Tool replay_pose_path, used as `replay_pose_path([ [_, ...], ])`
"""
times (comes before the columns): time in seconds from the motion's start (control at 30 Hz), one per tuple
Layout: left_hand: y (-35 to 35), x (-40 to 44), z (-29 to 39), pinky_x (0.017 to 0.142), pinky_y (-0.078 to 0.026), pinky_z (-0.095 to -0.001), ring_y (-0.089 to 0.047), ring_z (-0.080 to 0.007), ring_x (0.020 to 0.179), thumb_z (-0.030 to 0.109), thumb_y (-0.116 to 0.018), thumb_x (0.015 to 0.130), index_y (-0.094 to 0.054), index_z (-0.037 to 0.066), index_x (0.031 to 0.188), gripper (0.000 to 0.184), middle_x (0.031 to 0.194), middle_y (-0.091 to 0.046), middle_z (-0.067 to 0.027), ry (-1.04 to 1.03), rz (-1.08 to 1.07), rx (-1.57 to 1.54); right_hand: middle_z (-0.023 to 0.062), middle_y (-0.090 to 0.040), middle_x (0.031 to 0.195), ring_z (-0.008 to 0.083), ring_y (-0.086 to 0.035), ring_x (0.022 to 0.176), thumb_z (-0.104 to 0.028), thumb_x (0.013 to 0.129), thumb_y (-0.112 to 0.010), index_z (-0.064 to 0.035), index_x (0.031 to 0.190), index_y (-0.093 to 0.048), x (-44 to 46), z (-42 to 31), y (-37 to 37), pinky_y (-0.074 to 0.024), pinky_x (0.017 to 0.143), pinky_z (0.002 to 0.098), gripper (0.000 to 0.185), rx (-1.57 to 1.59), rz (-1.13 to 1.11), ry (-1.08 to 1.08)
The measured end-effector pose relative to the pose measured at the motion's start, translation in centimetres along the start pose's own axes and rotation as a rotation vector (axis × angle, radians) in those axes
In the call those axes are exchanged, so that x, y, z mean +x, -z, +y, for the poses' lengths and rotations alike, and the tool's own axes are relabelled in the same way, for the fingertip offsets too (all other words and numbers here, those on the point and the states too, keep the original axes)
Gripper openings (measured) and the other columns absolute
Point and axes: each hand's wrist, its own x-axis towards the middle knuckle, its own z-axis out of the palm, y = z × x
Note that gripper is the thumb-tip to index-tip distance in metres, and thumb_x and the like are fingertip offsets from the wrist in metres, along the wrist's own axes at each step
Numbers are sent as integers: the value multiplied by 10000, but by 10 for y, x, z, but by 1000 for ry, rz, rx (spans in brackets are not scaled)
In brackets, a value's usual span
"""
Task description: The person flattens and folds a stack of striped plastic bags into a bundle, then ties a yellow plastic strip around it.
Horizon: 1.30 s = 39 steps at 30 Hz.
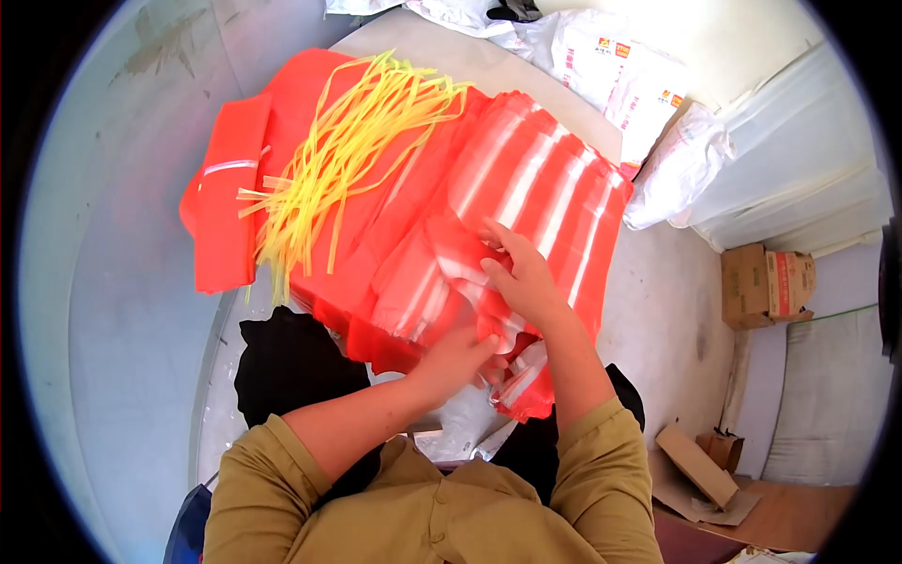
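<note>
A thick stack of thin red plastic bags [550, 188], with pale shiny bands across it, lies in front of me. My left hand [456, 362] is closed on the near edge of a loose red plastic bag [442, 291], its thumb on top and its fingers partly hidden below. Just above and to the right, my right hand [526, 282] rests against the same plastic, thumb and forefinger apart; its other fingers are hard to make out. A bundle of yellow plastic strips [362, 141] is spread over the red pile on the left.
A folded red bundle with a white band [228, 202] lies at the far left. White printed sacks [587, 56] stand at the back. Cardboard boxes [752, 287] are at the right, with an opened carton [700, 470] lower down. A pale wall [103, 235] bounds the left side.
</note>
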Motion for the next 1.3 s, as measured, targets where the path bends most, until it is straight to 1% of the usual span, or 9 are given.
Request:
replay_pose_path([
  [0.13,-1,0,-1,725,-555,-308,-679,-140,815,367,-571,1113,-675,77,1170,313,969,-730,-49,-6,4,-16,155,-660,1393,331,-633,1275,-64,956,-699,-50,1385,-655,-14,12,6,-515,1085,404,432,-290,66,251],
  [0.33,1,0,1,725,-555,-306,-679,-137,810,370,-582,1108,-660,90,1145,293,965,-734,-53,-13,-10,-5,181,-690,1310,383,-630,1199,-112,883,-742,-50,1177,-715,-44,3,17,-507,1048,462,302,-361,81,180],
  [0.43,1,-2,1,730,-555,-306,-680,-136,814,373,-587,1106,-662,91,1152,295,979,-736,-54,13,-4,-6,175,-674,1373,354,-621,1278,-106,934,-727,-35,1280,-702,-41,-11,20,-497,1105,436,354,-312,100,39],
  [0.63,4,-1,-2,745,-551,-313,-678,-139,851,375,-599,1091,-682,87,1191,316,1008,-731,-45,10,-13,12,219,-621,1433,364,-578,1337,-130,948,-707,-26,1566,-476,9,-17,-12,-454,1157,436,668,-261,23,122],
  [0.73,4,-3,4,754,-541,-318,-673,-138,882,400,-606,1078,-689,85,1207,350,1013,-729,-37,19,-30,45,243,-596,1456,372,-556,1361,-146,950,-704,-23,1615,-392,21,-30,-23,-439,1172,435,745,-251,-35,98],
  [0.93,3,0,1,770,-543,-330,-687,-131,870,406,-536,1112,-662,84,1248,372,981,-719,-24,3,-58,70,250,-629,1357,378,-603,1291,-186,908,-764,-35,1640,-359,34,-42,-24,-466,1139,441,850,-168,-91,58],
  [1.07,4,2,-2,752,-525,-314,-684,-131,921,450,-634,1056,-699,96,1192,384,1029,-741,-19,-8,-68,29,291,-648,1320,438,-643,1206,-228,869,-815,-49,1625,-403,45,-29,-28,-517,1045,494,879,-238,-74,227],
  [1.17,4,2,-1,749,-524,-312,-686,-131,918,435,-634,1055,-700,98,1184,367,1022,-746,-17,-15,-62,24,281,-652,1321,423,-633,1227,-229,862,-822,-61,1627,-408,44,-46,-25,-514,1044,489,886,-142,-140,60],
  [1.3,3,3,-1,746,-523,-311,-687,-131,917,416,-636,1052,-700,100,1178,347,1017,-746,-17,-19,-51,19,257,-655,1326,393,-629,1255,-222,859,-823,-69,1628,-411,46,-42,-26,-508,1082,463,885,-154,-145,121],
])
